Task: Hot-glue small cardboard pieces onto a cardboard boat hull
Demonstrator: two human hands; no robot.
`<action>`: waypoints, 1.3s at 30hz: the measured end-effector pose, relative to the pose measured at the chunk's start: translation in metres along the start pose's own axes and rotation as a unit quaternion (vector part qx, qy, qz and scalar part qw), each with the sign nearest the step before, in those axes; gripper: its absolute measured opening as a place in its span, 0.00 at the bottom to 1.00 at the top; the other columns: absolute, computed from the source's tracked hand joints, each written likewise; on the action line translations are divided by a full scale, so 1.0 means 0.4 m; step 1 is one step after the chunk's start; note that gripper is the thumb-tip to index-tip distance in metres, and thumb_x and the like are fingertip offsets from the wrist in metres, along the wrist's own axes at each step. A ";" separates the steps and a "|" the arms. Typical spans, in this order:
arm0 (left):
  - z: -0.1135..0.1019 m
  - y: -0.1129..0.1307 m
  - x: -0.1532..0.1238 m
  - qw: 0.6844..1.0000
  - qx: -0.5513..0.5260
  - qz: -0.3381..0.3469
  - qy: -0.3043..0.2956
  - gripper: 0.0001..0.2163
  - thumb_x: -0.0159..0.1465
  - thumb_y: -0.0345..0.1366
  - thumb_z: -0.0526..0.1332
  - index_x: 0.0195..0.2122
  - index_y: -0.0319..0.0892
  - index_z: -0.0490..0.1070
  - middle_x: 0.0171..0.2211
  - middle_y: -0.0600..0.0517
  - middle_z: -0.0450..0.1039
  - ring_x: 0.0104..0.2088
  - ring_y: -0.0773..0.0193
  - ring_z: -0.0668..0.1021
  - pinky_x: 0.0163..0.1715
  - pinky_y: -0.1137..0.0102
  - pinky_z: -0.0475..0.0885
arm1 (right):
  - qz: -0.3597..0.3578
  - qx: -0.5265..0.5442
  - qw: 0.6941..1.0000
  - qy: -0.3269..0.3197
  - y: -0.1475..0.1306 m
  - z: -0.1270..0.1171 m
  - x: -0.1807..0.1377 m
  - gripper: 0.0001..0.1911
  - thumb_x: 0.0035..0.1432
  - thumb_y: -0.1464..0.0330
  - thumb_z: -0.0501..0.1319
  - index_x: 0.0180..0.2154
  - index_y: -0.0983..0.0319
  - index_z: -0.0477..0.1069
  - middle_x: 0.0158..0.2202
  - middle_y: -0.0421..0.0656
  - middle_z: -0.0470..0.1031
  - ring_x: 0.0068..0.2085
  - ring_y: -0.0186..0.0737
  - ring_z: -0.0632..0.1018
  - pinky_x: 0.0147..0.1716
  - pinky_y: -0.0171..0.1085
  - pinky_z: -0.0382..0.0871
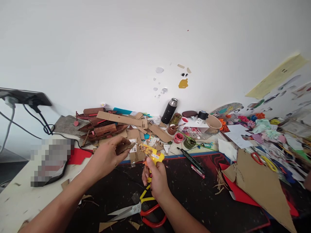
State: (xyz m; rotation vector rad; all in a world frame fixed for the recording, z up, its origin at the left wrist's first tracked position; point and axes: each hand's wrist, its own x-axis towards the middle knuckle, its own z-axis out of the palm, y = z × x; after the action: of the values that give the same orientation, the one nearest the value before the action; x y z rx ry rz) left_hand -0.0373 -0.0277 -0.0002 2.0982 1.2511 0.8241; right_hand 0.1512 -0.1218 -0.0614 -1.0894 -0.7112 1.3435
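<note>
My right hand (157, 179) is wrapped round a yellow hot glue gun (156, 156), its nozzle end pointing up and left, with brown smears on the front. Just left of it, my left hand (110, 152) pinches a small brown cardboard piece (124, 147) between thumb and fingers. The piece and the nozzle look close together; whether they touch I cannot tell. Below my right hand, scissors (136, 208) with yellow and red handles lie on the black mat (116, 187), blades spread and pointing left.
Brown model boats (104, 129) and cardboard strips (119, 118) lie behind my hands. A black flask (169, 111) leans near paint jars (178, 138). Box cutters (191, 160) lie on the mat, and a large cardboard sheet (262, 184) sits at right. Cords (43, 121) hang at left.
</note>
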 end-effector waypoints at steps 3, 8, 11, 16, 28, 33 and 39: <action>0.000 0.000 0.001 1.000 -0.010 -0.001 -0.004 0.13 0.66 0.50 0.63 0.41 0.47 0.77 0.42 0.48 0.88 0.40 0.51 0.87 0.39 0.66 0.79 | 0.000 0.002 1.000 -0.006 -0.001 -0.003 -0.001 0.37 0.58 0.37 0.70 0.18 0.58 0.61 0.13 0.34 0.59 0.13 0.29 0.63 0.15 0.31 0.53; 0.002 0.001 0.002 1.000 -0.010 -0.003 -0.006 0.12 0.65 0.50 0.63 0.40 0.47 0.77 0.43 0.47 0.88 0.40 0.51 0.87 0.39 0.66 0.79 | 0.005 -0.003 1.000 -0.021 0.000 0.001 -0.006 0.38 0.56 0.36 0.70 0.18 0.58 0.61 0.13 0.34 0.59 0.13 0.30 0.64 0.15 0.32 0.53; 0.003 0.001 0.001 1.000 0.004 -0.005 0.002 0.12 0.65 0.49 0.62 0.40 0.48 0.77 0.42 0.47 0.88 0.39 0.51 0.87 0.39 0.65 0.79 | 0.004 -0.015 1.000 -0.026 0.000 0.006 -0.005 0.38 0.57 0.36 0.69 0.17 0.58 0.61 0.13 0.34 0.59 0.13 0.30 0.64 0.15 0.32 0.53; 0.002 0.005 0.001 1.000 0.007 -0.001 0.000 0.13 0.65 0.50 0.62 0.40 0.47 0.77 0.43 0.46 0.88 0.40 0.50 0.87 0.40 0.64 0.79 | 0.004 -0.012 1.000 -0.013 -0.002 0.007 -0.001 0.38 0.55 0.35 0.70 0.17 0.58 0.60 0.13 0.33 0.57 0.13 0.29 0.63 0.14 0.31 0.52; 0.003 -0.001 0.004 1.000 -0.001 -0.002 -0.007 0.13 0.65 0.50 0.62 0.40 0.48 0.77 0.43 0.47 0.88 0.41 0.50 0.87 0.41 0.64 0.79 | 0.010 0.014 0.999 -0.028 0.004 0.003 -0.007 0.33 0.57 0.38 0.71 0.28 0.60 0.70 0.15 0.31 0.60 0.13 0.30 0.64 0.14 0.30 0.53; 0.003 -0.001 0.001 1.000 0.024 -0.005 0.001 0.11 0.63 0.48 0.62 0.39 0.48 0.77 0.42 0.48 0.88 0.40 0.50 0.86 0.39 0.64 0.77 | 0.019 -0.004 0.999 -0.050 0.005 0.014 -0.016 0.35 0.55 0.35 0.71 0.28 0.60 0.70 0.14 0.30 0.59 0.13 0.30 0.64 0.14 0.30 0.53; 0.003 -0.009 -0.003 1.000 0.026 -0.002 -0.008 0.12 0.65 0.48 0.62 0.42 0.48 0.77 0.44 0.47 0.87 0.42 0.50 0.87 0.41 0.64 0.77 | 0.021 -0.013 0.999 -0.043 0.009 0.015 -0.015 0.38 0.56 0.34 0.70 0.20 0.59 0.62 0.14 0.32 0.58 0.13 0.29 0.65 0.14 0.30 0.52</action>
State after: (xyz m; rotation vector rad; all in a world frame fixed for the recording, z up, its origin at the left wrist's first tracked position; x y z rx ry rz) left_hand -0.0388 -0.0275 -0.0039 2.1392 1.2806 0.7801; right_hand 0.1435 -0.1266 -0.0612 -1.0767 -0.7755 1.4275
